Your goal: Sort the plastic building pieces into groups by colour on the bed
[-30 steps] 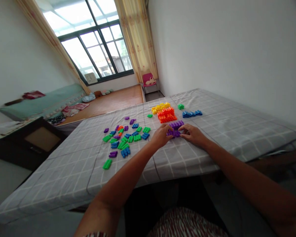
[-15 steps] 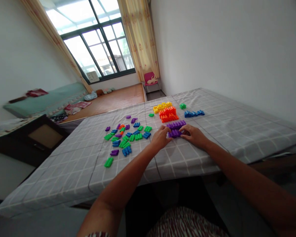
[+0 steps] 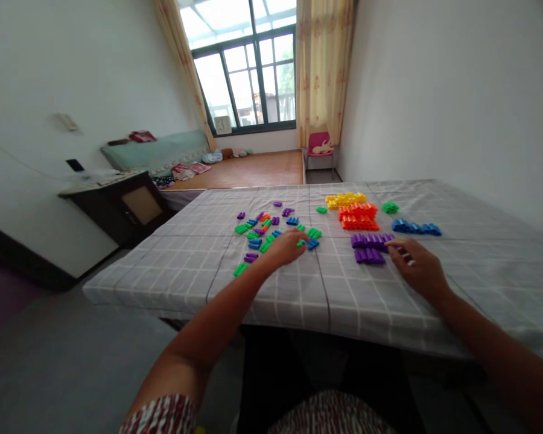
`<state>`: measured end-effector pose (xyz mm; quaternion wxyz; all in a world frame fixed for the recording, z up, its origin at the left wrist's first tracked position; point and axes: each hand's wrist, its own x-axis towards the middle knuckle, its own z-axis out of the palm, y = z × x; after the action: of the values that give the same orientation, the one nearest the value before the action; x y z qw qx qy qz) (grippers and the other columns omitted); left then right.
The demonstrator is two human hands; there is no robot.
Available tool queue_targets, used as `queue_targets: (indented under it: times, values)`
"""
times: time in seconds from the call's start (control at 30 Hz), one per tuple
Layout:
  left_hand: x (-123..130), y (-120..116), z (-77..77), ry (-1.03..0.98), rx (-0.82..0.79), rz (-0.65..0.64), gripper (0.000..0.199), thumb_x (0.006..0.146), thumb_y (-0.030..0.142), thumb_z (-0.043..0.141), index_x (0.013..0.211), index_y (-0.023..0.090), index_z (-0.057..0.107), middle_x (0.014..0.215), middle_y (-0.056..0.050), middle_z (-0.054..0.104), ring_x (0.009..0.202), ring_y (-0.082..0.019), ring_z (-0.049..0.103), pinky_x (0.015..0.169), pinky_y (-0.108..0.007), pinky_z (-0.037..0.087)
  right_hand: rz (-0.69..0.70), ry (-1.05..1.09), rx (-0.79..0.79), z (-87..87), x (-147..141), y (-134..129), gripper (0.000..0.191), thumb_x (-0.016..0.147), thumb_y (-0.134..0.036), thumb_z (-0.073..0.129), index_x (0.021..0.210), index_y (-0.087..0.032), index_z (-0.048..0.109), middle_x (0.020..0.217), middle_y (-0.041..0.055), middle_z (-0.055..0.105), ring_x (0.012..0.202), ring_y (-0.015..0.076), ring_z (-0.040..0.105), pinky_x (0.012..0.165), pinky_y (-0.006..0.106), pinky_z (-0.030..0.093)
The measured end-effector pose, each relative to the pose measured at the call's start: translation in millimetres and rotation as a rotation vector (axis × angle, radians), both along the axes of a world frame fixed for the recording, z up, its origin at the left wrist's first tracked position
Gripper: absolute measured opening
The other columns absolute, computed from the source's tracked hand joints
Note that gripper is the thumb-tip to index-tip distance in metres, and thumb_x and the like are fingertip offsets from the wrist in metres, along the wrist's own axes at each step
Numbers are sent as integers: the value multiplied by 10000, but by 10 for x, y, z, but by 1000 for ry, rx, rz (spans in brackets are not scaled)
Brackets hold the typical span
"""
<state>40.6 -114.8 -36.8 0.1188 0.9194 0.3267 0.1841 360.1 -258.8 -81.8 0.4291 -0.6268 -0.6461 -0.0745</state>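
Observation:
My left hand (image 3: pixel 289 248) reaches over scattered plastic blocks, its fingers loosely stretched and apart. Just beyond its fingertips lies a blue block (image 3: pixel 313 244), with a green block (image 3: pixel 314 232) behind it. The blocks look like short ribbed tubes joined in rows. My right hand (image 3: pixel 415 265) is at the right end of the purple block stack (image 3: pixel 370 241), fingers bent but apart, its index fingertip touching or nearly touching the stack. A lower purple row (image 3: pixel 370 257) shows at the front of that stack. My left hand and forearm hide some of the scattered blocks.
Behind the purple stack stand an orange stack (image 3: pixel 358 217) and a yellow group (image 3: pixel 345 201). A blue row (image 3: pixel 416 227) and a green cluster (image 3: pixel 390 207) lie to the right. A checked grey cloth (image 3: pixel 344 295) covers the table. A white wall (image 3: pixel 457 102) rises on the right.
My left hand has left the purple stack and moved left over the loose blocks. My right hand remains by the stack's right end. The camera view has swung left.

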Motion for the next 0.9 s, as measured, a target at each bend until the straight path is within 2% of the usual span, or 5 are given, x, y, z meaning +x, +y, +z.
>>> queue_targets:
  times: [0.23,0.4,0.63,0.73,0.9]
  values:
    - [-1155,813,26,168,-28,421,302,837,217,514,1083,201,690,1078,-49,707,1014,-195,632,919,-292,470,383,-62,-177,258,-933,539,238,907,-320,493,1090,-213,600,955,63,658,711,153,631,624,283,531]
    - [-1093,1031,-166,160,19,227,313,835,335,564,1103,218,676,1187,-51,674,1122,-205,592,992,-293,422,517,-257,-187,239,-1446,1452,286,866,-232,526,1133,-205,627,1140,97,656,1053,231,603,923,396,490]
    - [-1060,1070,-351,-12,17,320,216,798,292,573,962,229,699,1027,-22,705,989,-177,629,904,-269,466,248,-411,-366,223,-1642,2758,380,820,-133,542,1190,-163,626,1228,122,644,1160,240,571,1024,405,414]
    - [-1156,1074,-362,-60,16,397,228,781,285,575,955,224,708,969,-36,702,929,-178,635,872,-275,480,185,-438,-419,235,-1829,3055,373,859,-139,490,1205,-169,625,1242,112,641,1160,223,576,1024,372,412]
    - [-1218,1033,-331,-70,-16,454,264,829,347,534,989,244,717,932,-40,713,888,-195,642,815,-292,496,422,-543,-390,253,-2410,3279,428,836,-159,545,1259,-188,601,1301,83,610,1195,217,549,1032,344,396]
